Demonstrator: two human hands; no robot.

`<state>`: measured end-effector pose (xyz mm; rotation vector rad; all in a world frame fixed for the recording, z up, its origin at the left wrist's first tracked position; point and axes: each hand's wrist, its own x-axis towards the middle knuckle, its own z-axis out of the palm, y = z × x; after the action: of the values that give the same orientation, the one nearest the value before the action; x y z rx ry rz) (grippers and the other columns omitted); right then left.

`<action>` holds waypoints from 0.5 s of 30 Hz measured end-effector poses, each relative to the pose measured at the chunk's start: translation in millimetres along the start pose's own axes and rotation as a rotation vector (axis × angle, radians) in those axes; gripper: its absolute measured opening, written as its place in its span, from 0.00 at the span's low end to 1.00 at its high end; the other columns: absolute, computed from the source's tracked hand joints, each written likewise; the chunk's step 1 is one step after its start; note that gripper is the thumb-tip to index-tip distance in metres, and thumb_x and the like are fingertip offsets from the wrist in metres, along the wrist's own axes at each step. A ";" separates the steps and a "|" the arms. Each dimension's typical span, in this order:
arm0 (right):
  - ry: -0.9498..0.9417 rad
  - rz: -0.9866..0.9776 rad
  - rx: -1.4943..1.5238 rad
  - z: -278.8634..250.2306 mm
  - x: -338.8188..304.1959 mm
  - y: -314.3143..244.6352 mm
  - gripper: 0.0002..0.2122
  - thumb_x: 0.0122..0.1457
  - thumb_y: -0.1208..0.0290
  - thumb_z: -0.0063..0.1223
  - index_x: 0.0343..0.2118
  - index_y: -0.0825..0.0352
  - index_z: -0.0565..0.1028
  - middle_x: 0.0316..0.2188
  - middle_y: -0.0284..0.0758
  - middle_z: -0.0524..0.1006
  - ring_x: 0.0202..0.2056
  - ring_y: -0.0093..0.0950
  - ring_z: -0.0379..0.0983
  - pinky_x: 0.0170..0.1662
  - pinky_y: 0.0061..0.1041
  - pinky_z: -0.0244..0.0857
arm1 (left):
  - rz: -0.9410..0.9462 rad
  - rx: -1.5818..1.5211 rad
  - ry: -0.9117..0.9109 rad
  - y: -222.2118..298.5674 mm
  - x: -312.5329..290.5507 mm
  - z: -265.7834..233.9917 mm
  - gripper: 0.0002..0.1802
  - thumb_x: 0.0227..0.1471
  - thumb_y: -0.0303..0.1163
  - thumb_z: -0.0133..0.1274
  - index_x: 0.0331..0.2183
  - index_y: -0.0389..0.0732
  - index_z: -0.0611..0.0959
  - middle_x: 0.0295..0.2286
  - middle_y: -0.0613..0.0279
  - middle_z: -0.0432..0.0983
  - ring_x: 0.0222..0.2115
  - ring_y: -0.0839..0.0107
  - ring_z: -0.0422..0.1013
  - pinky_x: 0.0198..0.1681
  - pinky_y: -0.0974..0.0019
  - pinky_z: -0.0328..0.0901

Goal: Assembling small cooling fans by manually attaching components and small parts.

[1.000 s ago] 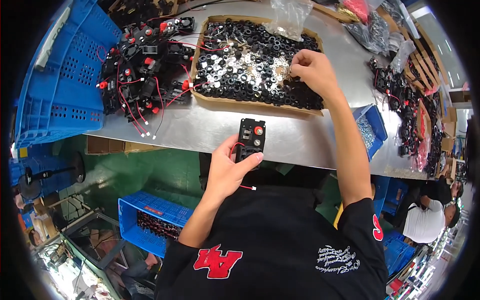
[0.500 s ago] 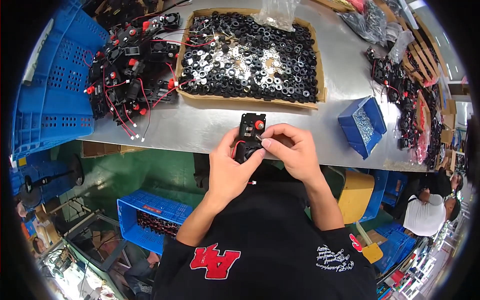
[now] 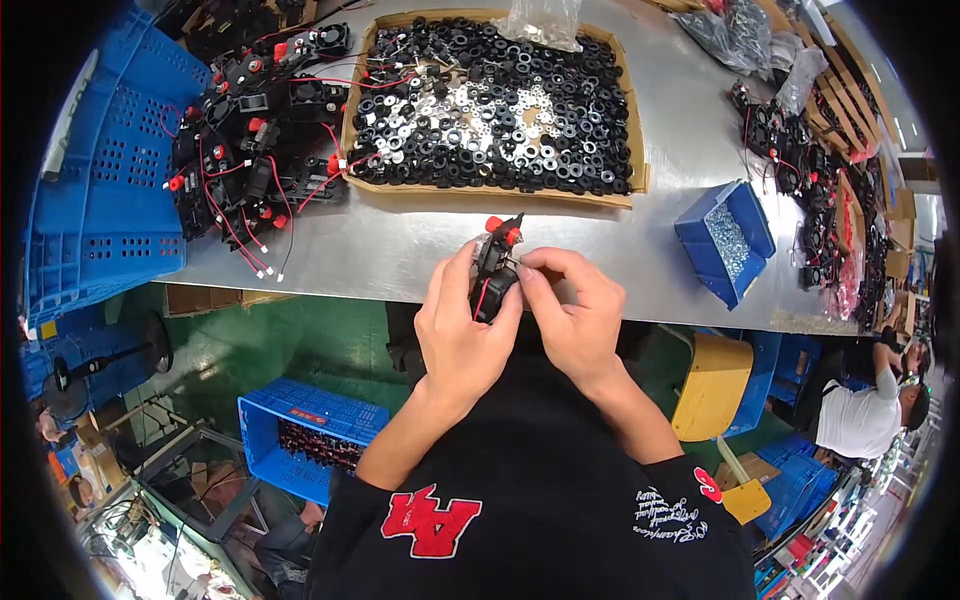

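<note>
My left hand (image 3: 455, 330) is closed around a black plastic fan assembly (image 3: 490, 268) with red knobs on top and a red wire along its side. The assembly is held edge-on, above the front edge of the metal table. Closed in a pinch, my right hand (image 3: 578, 318) has thumb and forefinger against the right side of the assembly. A thin silver metal piece (image 3: 513, 260) shows at those fingertips; its exact kind is too small to tell. Beyond my hands lies a shallow cardboard tray (image 3: 490, 190) of black rings and silver washers.
At left, similar fan assemblies (image 3: 255, 150) with red-black wires are heaped beside a blue perforated crate (image 3: 120, 160). A blue bin (image 3: 725, 245) of small silver parts stands right, with more assemblies (image 3: 790, 165) beyond. Below are a yellow chair (image 3: 712, 385) and a blue crate (image 3: 310, 420).
The fan assembly has turned from showing its broad face to edge-on, bringing a second red knob into view. My right fingers stay at its side, slightly higher.
</note>
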<state>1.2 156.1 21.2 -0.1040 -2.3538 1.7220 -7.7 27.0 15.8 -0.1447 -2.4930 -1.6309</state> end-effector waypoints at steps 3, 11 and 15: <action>0.011 -0.038 -0.036 2.3 0.8 -1.2 0.05 0.56 0.80 0.56 0.35 0.73 0.77 0.30 0.36 0.79 0.30 0.22 0.76 0.33 0.21 0.71 | 0.051 0.073 0.055 -1.3 1.0 1.3 0.27 0.42 0.24 0.62 0.46 0.31 0.74 0.33 0.50 0.74 0.29 0.55 0.75 0.31 0.62 0.70; -0.029 0.224 0.274 -0.6 11.0 9.7 0.06 0.59 0.79 0.54 0.38 0.72 0.76 0.32 0.31 0.78 0.33 0.15 0.72 0.37 0.15 0.67 | 0.000 0.050 -0.016 -4.8 10.1 -0.6 0.27 0.42 0.26 0.63 0.46 0.30 0.75 0.34 0.49 0.75 0.31 0.57 0.76 0.34 0.62 0.70; 0.105 0.207 0.159 -20.9 22.3 9.8 0.06 0.58 0.78 0.55 0.37 0.72 0.76 0.31 0.31 0.78 0.31 0.16 0.72 0.35 0.17 0.67 | -0.268 -0.314 -0.035 -14.0 21.2 -5.2 0.25 0.44 0.26 0.63 0.45 0.30 0.75 0.33 0.57 0.77 0.31 0.73 0.74 0.36 0.68 0.69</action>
<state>-16.7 182.8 21.0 -0.4144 -2.1874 1.9390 -30.4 16.5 9.2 0.1325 -2.3443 -2.1368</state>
